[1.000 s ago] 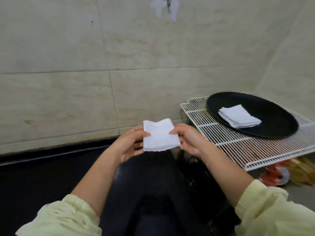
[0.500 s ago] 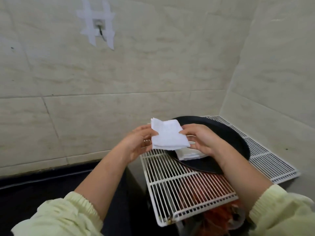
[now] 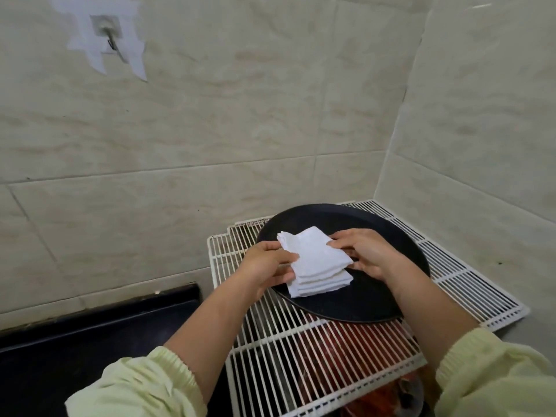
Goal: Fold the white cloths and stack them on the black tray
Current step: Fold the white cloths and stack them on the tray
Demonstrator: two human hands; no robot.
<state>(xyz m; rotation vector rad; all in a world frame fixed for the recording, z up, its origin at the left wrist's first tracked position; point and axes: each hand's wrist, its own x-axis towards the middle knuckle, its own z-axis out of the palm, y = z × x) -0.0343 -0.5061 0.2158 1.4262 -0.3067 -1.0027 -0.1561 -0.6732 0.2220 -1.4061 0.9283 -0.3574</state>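
Observation:
A round black tray lies on a white wire rack in the corner. A folded white cloth rests on top of a small stack of folded white cloths on the tray. My left hand grips the top cloth's left edge and my right hand pinches its right edge. Both forearms reach over the rack, with pale green sleeves at the bottom of the view.
Beige tiled walls meet in a corner just behind the tray. A taped hook hangs on the wall at upper left. A black surface lies to the left of the rack. Red items show beneath the rack's wires.
Both hands carried the folded cloth rightward and down from the air in front of me onto the stack on the tray. The view swung to the right toward the corner.

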